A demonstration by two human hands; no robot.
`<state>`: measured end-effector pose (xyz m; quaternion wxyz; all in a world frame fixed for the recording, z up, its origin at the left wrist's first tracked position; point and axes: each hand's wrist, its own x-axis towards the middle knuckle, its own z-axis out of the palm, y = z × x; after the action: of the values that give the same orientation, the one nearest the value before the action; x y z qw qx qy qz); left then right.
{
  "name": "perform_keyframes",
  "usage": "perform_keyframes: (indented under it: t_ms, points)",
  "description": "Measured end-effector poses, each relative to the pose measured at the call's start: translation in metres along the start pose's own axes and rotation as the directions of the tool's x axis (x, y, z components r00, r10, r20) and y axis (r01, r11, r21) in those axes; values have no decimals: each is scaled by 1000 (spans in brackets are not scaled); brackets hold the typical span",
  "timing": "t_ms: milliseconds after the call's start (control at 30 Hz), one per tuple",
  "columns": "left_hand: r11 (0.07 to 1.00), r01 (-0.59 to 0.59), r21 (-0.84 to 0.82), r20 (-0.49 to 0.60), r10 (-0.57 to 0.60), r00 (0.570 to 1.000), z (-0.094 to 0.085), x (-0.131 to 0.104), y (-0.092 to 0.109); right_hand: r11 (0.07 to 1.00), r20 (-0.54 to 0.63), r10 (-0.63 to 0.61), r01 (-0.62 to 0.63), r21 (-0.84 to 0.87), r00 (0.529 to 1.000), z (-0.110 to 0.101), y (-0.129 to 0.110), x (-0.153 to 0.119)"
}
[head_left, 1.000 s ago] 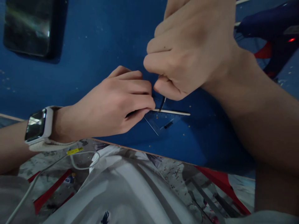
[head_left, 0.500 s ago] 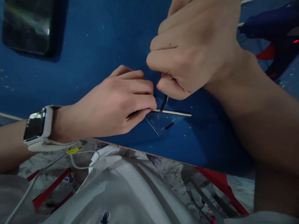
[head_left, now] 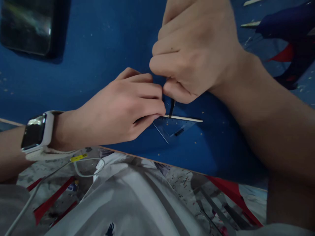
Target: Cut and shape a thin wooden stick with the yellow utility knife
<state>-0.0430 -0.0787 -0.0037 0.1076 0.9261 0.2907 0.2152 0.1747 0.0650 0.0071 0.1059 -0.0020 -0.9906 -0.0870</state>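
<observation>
My left hand [head_left: 128,105] is closed, its fingertips pressing a thin pale wooden stick [head_left: 188,118] down at its left end. Under the stick lies a clear triangular set square [head_left: 163,131], partly covered by the same hand. My right hand [head_left: 194,55] is a fist around a knife; only its narrow dark blade [head_left: 172,108] shows below the thumb, and the handle is hidden. The blade's tip meets the stick just right of my left fingertips. Both hands are almost touching.
A black phone-like device [head_left: 27,28] lies at the table's upper left. At the upper right is a dark blue glue gun [head_left: 278,24] with a red trigger. The blue table's near edge [head_left: 147,160] runs beside my lap, and a white cable [head_left: 56,172] hangs at lower left.
My right hand has shifted slightly left and tilted, so the blade stands more upright on the stick. More of the glue gun's nozzle shows. My left hand has stayed on the stick.
</observation>
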Motion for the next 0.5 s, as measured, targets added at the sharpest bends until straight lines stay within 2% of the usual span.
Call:
perform_keyframes:
  t_ms: [133, 333, 500]
  points:
    - [1000, 14, -12, -2, -14, 1000, 1, 1, 0, 988, 13, 38, -40, 150, 999, 1, -5, 0]
    - [1000, 4, -8, -11, -4, 1000, 0, 0, 0, 983, 45, 44, -51, 177, 998, 8, -8, -7]
    - [1000, 8, 8, -7, -8, 1000, -1, -1, 1, 976, 1, 56, -55, 211, 998, 10, -9, -14]
